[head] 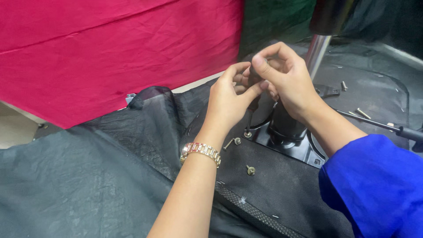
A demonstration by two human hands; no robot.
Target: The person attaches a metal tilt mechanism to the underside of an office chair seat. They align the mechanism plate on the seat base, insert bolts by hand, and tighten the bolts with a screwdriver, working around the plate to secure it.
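Both my hands meet on the dark handle of a screwdriver point(252, 105) that stands upright. My left hand point(229, 99), with a gold watch on its wrist, wraps the handle from the left. My right hand point(286, 79), in a blue sleeve, pinches the top of the handle. The screwdriver's tip rests on a screw point(248, 134) at the corner of a black metal plate point(304, 152). The plate sits on the black fabric underside of a chair seat point(273, 185). Two loose screws lie on the fabric, one point(233, 142) beside the plate and one point(250, 169) nearer me.
A chrome cylinder point(318, 50) rises from the plate behind my hands. A black lever point(396, 129) runs out to the right. Several more screws point(362, 113) lie on the dark cloth at the right. A red cloth point(110, 53) hangs at the back left.
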